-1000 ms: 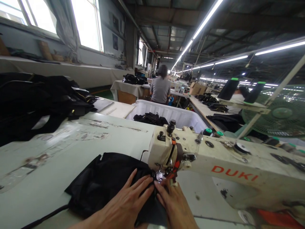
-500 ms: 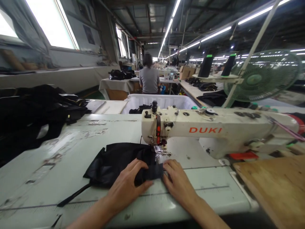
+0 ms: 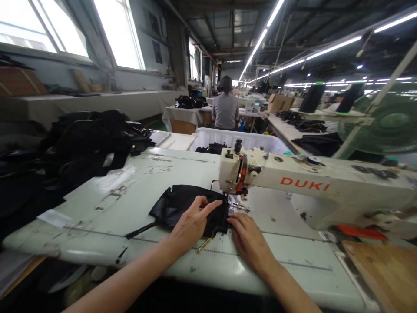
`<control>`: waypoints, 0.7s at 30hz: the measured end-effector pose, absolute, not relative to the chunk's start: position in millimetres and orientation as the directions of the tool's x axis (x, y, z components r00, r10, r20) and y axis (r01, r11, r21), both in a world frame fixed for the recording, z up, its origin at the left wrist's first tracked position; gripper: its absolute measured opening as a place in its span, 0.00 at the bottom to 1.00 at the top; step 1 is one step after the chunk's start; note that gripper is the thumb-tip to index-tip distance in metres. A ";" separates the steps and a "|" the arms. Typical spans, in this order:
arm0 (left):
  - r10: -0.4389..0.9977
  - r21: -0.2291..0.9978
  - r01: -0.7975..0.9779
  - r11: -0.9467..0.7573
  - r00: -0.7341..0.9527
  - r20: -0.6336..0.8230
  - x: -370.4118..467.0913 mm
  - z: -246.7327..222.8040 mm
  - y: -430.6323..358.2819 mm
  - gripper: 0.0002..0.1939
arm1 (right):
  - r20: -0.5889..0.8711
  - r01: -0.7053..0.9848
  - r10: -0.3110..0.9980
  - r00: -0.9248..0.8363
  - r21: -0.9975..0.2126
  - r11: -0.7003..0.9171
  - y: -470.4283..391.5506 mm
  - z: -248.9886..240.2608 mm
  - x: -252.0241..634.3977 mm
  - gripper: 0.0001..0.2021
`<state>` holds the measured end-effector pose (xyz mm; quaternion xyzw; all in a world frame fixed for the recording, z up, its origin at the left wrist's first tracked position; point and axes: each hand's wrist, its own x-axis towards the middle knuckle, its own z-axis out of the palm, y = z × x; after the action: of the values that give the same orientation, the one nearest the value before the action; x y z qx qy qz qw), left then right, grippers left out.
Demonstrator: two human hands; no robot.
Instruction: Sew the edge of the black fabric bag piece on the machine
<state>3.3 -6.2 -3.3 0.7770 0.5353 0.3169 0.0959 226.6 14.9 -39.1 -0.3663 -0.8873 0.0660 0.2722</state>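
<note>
Pale table (image 3: 140, 200): one sewing machine (image 3: 270, 174), two hands (image 3: 192, 219) (image 3: 249, 237) at one black cloth (image 3: 174, 208).

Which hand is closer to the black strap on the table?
Left. The left hand is on the black fabric, right of the strap; the right hand is farther right, at the fabric's right edge.

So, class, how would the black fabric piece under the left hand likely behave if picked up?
The black fabric piece would probably flop, since its surface is softly creased. Its narrow strap would likely dangle, as it trails loose from one end. The small gold-coloured piece at its near edge might swing.
</note>
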 end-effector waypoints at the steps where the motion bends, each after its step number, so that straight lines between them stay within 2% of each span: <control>1: 0.877 0.471 0.759 -0.449 0.274 0.395 3.5 -1.9 -8.1 0.29 | 0.434 0.609 0.676 -0.595 -0.305 0.732 14.8 -40.4 227.1 0.19; 5: 0.834 0.450 0.711 -0.540 0.378 0.402 5.7 1.8 -16.2 0.22 | 0.418 0.579 0.626 -0.658 -0.252 0.776 14.4 -39.2 228.6 0.23; 8: 0.853 0.470 0.735 -0.490 0.291 0.434 4.6 1.9 -22.3 0.20 | 0.368 0.541 0.578 -0.728 -0.210 0.814 14.2 -34.5 227.9 0.25; 10: 0.834 0.425 0.751 -0.505 0.297 0.466 1.5 0.5 -26.0 0.18 | 0.348 0.535 0.583 -0.735 -0.231 0.813 14.5 -32.3 227.2 0.24; 14: 0.737 0.306 0.688 -0.658 0.504 0.452 -6.6 -6.2 -31.8 0.09 | 0.339 0.536 0.604 -0.721 -0.280 0.797 15.6 -32.0 227.1 0.23; 18: 0.768 0.375 0.672 -0.638 0.525 0.366 -8.1 -14.8 -31.7 0.12 | 0.339 0.528 0.613 -0.714 -0.316 0.788 16.6 -30.5 228.1 0.22; 21: 0.796 0.401 0.689 -0.604 0.498 0.343 -2.8 -18.1 -28.1 0.09 | 0.328 0.517 0.614 -0.718 -0.341 0.786 18.4 -26.1 229.6 0.18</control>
<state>-2.8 -28.1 -18.1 0.8588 0.4324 0.2533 0.1062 229.6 18.4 -26.1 -0.3073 -0.9199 0.1130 0.2159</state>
